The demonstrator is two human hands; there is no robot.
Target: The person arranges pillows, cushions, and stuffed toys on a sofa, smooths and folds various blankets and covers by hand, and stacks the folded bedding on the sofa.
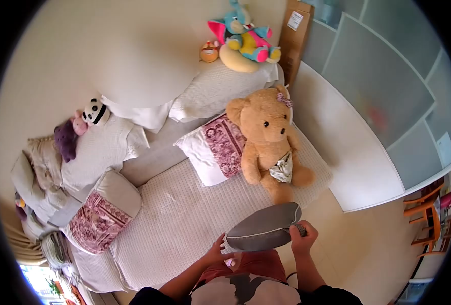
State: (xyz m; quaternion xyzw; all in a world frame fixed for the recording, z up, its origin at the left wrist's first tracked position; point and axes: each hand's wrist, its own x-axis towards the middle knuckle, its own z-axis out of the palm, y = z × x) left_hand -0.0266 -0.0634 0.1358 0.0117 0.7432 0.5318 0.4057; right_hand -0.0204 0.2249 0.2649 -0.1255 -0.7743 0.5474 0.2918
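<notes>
In front of my body hangs a grey cushion point(261, 229) with pale piping along its seam. My right hand point(305, 239) is closed on the cushion's right corner, where the grey fabric bunches between the fingers. At the cushion's left end is my left hand point(218, 252), its fingers apart; whether they touch the fabric I cannot tell. Just beyond the cushion, a large brown teddy bear point(261, 145) sits on the sofa. Behind the bear leans a white cushion with a maroon patterned band point(223, 145).
A sofa with a pale quilted cover point(179, 213) spreads ahead and left. Another patterned cushion point(100, 218) lies on its left side. Several plush toys, including an elephant point(248, 38) and a panda point(95, 112), sit along the back. A curved white partition point(347, 147) stands at right, with wooden chairs point(431, 223) beyond.
</notes>
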